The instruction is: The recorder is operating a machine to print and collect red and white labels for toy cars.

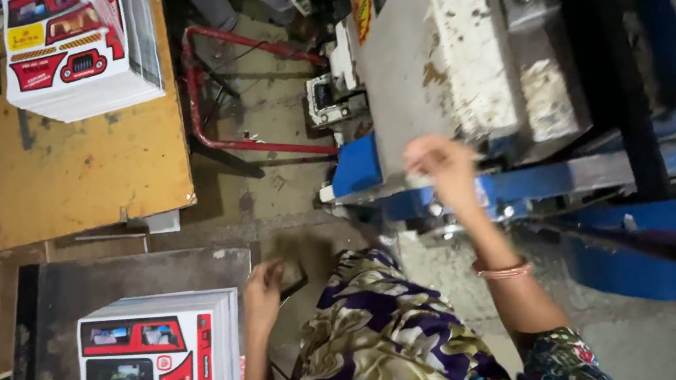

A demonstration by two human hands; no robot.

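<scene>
My right hand (440,169) reaches up to the front edge of a grey and blue press machine (487,71), fingers curled at the blue bed rail (542,184); whether it grips anything there is unclear. My left hand (263,292) hangs low beside a stack of printed white and red card sheets (159,348) and touches the stack's right edge. That stack rests on a dark metal table (133,277). A patterned garment (388,348) covers my lap.
A second, taller stack of the same printed sheets (69,15) sits on a yellow wooden board (86,170) at upper left. A red metal pedal frame (231,89) lies on the concrete floor between board and machine.
</scene>
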